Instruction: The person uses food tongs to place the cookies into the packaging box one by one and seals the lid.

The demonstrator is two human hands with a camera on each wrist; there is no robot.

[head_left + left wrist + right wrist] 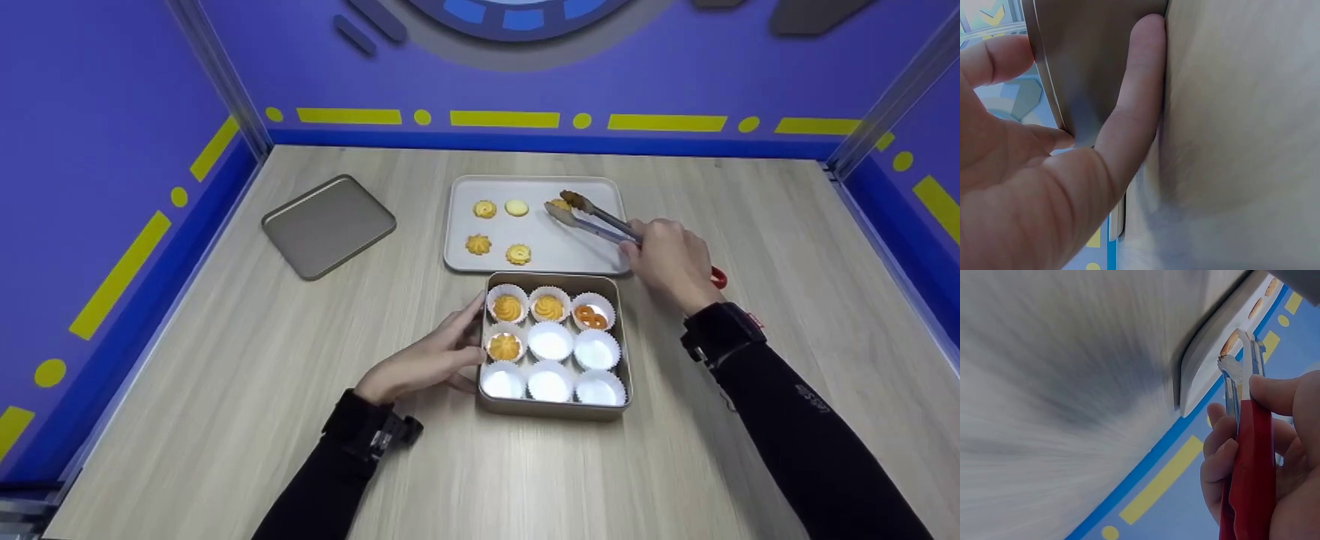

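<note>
My right hand (670, 262) grips red-handled tongs (1252, 461). Their tips straddle a golden cookie (559, 203) on the right part of a light baking tray (540, 262); whether they pinch it I cannot tell. On the same tray lie several other cookies, among them a smooth pale round one (517, 208). My left hand (424, 361) rests against the left side of a rectangular tin (555, 411), one long finger (1143, 73) flat along its wall. White paper cups fill the tin; swirled cookies (506, 308) sit in three of them and small pretzels (591, 317) in another.
A dark metal lid or shallow tray (328, 227) lies askew at the back left of the wooden table (300, 337). Blue panels (360, 133) with yellow marks wall in the back and both sides. The tin stands close against the baking tray's front edge.
</note>
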